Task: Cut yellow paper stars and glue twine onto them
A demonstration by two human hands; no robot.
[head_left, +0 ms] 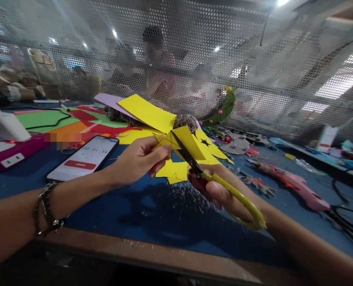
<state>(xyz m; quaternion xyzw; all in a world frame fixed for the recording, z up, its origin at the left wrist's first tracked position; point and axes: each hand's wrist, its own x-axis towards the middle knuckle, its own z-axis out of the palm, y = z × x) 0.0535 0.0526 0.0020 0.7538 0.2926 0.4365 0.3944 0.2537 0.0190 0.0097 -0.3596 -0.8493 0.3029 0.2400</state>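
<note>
- One left hand (pixel 137 159) pinches line-marked yellow paper (pixel 163 141), twelve o'clock above the blue bench (pixel 119 220).
- The right hand (pixel 214 191) grips yellow-handled, dark-bladed scissors (pixel 206 175), one o'clock.
- Seemingly cutting; next calls for steering along the lines.

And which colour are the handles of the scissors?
The scissors' handles are yellow, seen in the head view.

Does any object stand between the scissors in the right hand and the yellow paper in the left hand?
Nothing visible does: the scissors in the right hand meet the yellow paper pinched by the left hand.
</note>
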